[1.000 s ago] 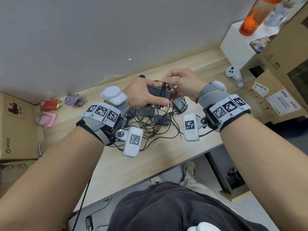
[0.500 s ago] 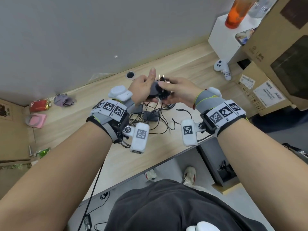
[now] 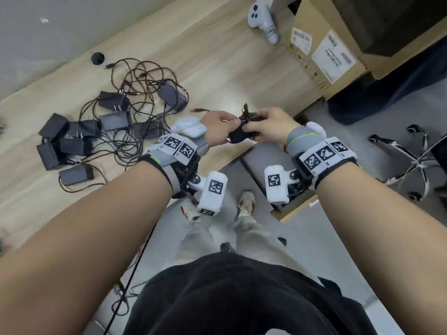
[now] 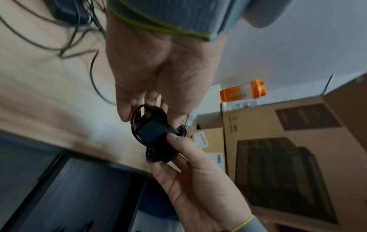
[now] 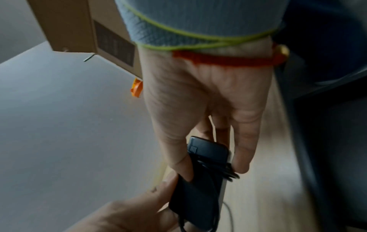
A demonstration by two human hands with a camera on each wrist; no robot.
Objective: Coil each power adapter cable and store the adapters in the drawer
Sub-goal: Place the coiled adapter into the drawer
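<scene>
A black power adapter with its cable wound round it hangs over the desk's front edge, held by both hands. My left hand grips one end, and my right hand pinches the coil at the other. The left wrist view shows the adapter between left hand and right hand. In the right wrist view my right hand clamps the adapter. Several loose adapters lie in tangled cables on the wooden desk.
A dark cabinet stands under the desk edge, with a wood-edged drawer partly hidden behind my right wrist. Cardboard boxes and a white controller sit at the desk's right end. An office chair base is on the floor.
Both hands have carried the wound adapter away from the pile, rightward and toward the desk's front edge. The view has tipped down toward the floor.
</scene>
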